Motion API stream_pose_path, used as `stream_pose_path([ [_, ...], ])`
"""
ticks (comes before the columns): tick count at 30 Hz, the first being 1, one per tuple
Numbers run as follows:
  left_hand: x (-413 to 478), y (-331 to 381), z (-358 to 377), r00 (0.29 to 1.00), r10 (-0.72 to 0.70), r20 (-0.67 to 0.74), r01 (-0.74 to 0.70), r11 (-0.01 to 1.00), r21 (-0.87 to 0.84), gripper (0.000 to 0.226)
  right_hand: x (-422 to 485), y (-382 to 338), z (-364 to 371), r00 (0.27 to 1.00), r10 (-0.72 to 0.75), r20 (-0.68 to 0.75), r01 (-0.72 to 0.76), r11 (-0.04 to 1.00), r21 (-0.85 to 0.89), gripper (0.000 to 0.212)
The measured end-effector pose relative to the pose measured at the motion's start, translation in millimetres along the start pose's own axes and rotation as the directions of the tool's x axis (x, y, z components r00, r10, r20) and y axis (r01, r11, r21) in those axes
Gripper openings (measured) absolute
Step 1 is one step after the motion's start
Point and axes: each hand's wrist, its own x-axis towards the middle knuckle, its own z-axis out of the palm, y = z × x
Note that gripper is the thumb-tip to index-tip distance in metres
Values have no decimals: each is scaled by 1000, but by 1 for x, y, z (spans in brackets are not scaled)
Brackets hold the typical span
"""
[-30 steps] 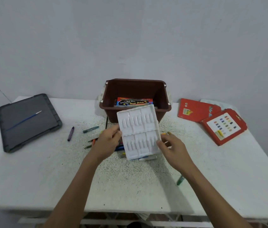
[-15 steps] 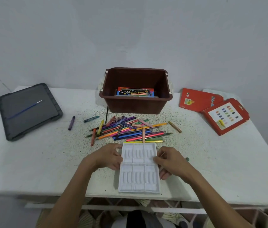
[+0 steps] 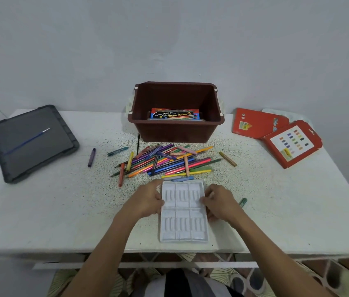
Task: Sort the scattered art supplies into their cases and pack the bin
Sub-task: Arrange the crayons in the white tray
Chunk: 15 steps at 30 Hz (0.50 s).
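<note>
A white moulded crayon tray lies flat near the table's front edge. My left hand grips its left rim and my right hand grips its right rim. Just behind the tray a pile of coloured pencils and crayons is spread on the table. Behind the pile stands the brown bin with a water colour box inside.
A grey lid with a blue brush on it lies at the far left. Two red cases lie at the right. Loose crayons: purple, teal, brown, green by my right hand.
Both hands brought the white tray down from in front of the bin and laid it flat near the front edge. The pile of pencils behind it is now uncovered.
</note>
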Motion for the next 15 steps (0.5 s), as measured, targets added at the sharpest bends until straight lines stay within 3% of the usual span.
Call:
stream_pose_path([
  [5,5,2,9,984,104,-148,-89,991,105,53,14,-3,0,993,-57,-103,50,997,-62,9],
  [10,13,-5,18,944,226,-239,-172,958,229,49,19,-4,-4,990,-97,-97,89,992,-90,10],
  [15,19,-33,33,826,452,-337,-312,864,396,39,16,-2,-6,995,-89,-34,90,995,38,8],
])
